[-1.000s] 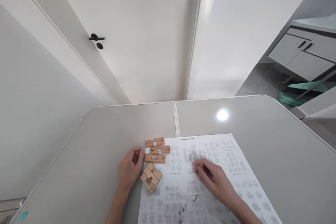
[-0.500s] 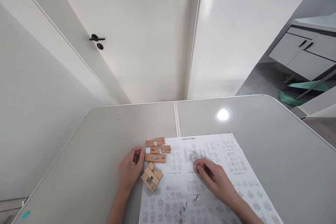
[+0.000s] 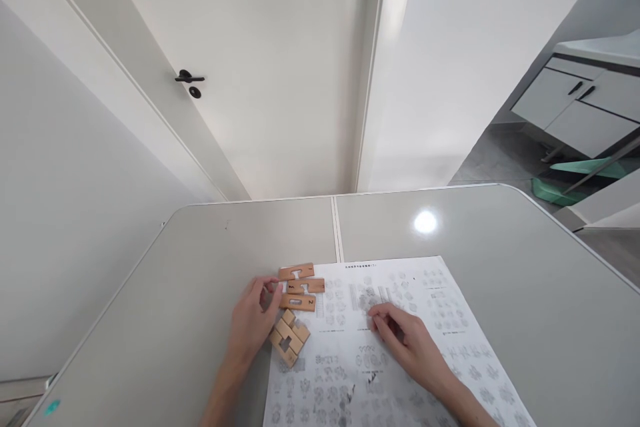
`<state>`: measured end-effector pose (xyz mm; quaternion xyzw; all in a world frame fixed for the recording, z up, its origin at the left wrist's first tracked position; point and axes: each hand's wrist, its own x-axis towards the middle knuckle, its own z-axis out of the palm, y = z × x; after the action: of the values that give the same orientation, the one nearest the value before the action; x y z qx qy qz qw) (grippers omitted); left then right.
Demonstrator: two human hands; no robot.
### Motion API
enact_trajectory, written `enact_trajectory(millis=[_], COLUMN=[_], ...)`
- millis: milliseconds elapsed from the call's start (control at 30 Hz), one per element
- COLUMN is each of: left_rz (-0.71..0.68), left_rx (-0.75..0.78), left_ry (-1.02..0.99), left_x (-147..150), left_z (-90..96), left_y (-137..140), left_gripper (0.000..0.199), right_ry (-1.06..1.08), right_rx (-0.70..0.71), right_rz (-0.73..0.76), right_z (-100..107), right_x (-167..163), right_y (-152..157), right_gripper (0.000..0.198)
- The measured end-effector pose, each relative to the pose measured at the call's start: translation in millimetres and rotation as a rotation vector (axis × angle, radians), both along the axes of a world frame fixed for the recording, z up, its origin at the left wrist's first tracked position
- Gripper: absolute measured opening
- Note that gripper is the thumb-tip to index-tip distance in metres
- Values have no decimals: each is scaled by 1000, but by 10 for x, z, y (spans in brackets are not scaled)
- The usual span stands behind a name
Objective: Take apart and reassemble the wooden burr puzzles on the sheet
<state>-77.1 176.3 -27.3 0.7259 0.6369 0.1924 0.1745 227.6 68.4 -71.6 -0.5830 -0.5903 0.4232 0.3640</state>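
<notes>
My left hand (image 3: 254,320) is at the left ends of three slotted wooden strips, its thumb and forefinger slightly apart. The top strip (image 3: 303,270), the middle strip (image 3: 317,285) marked 3 and the lower strip (image 3: 307,304) marked 2 lie one below another. Below them sits a tilted cluster of pale wooden blocks (image 3: 290,338) with a hole in it. All of these lie on the left edge of a large printed sheet (image 3: 395,347). On the sheet's middle rests my right hand (image 3: 403,333), fingers curled and closed, no object visible in them.
A grey table (image 3: 200,240) with a white seam and rounded corners carries the sheet. Beyond it stands a white door with a black handle (image 3: 189,77). To the right are a white cabinet (image 3: 580,97) and a green item (image 3: 555,191) on the floor.
My left hand has moved slightly right and up to the strips, and its thumb and forefinger have spread. The right hand has stayed in place. The view has shifted slightly.
</notes>
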Motion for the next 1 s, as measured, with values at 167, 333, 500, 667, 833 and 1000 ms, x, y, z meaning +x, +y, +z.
enact_trajectory(millis=[167, 333, 500, 667, 833, 1000], left_rz=[-217, -380, -423, -457, -477, -543], left_rx=[-23, -99, -138, -131, -125, -131], left_ry=[47, 142, 167, 128, 104, 94], left_x=[146, 222, 254, 288, 339, 389], left_z=[106, 108, 142, 225, 269, 248], left_y=[6, 67, 137, 199, 226, 214], left_gripper=[37, 64, 81, 77, 75, 69], right_ry=[1, 4, -4, 6, -5, -7], right_rx=[22, 22, 21, 26, 39, 43], right_rz=[5, 4, 8, 18, 14, 7], right_z=[-20, -29, 4, -13, -5, 12], right_x=[1, 8, 7, -1, 1, -3], right_y=[0, -6, -1, -6, -9, -8], right_gripper=[36, 34, 35, 37, 37, 37])
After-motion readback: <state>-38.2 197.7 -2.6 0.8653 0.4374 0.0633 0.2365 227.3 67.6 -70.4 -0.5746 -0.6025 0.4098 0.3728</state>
